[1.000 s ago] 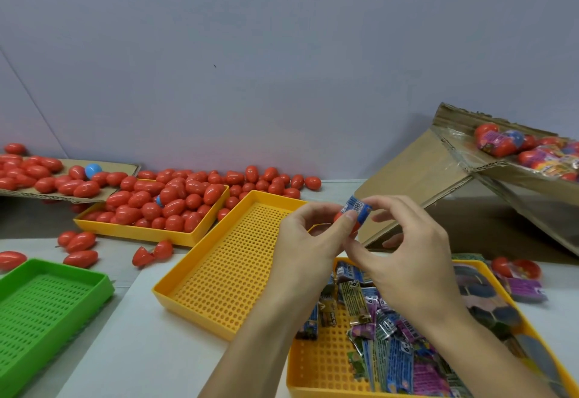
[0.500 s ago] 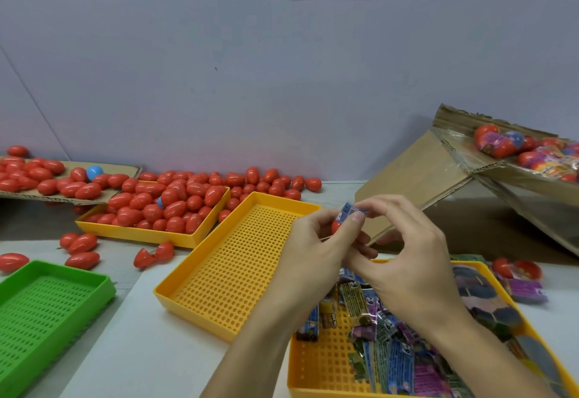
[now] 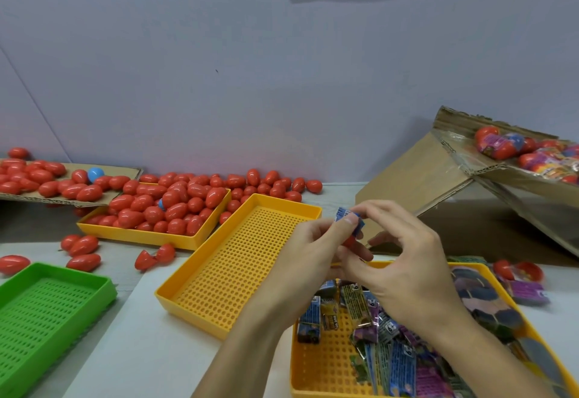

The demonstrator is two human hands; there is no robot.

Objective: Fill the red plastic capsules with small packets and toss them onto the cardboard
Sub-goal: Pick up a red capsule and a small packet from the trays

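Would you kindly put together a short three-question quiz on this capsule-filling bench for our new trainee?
1. True or false: the yellow tray in the middle of the bench holds packets.
2. Which hand's thumb presses on the blue packet: A) left hand B) right hand C) neither
3. Fill in: among the red capsules on the flat cardboard at far left lies one ____ ball.

Key:
1. False; it shows only bare perforated floor, and the packets lie in the near yellow tray.
2. A; the left thumb lies on the packet above a red capsule, which is mostly hidden in the grip.
3. Blue, the blue ball.
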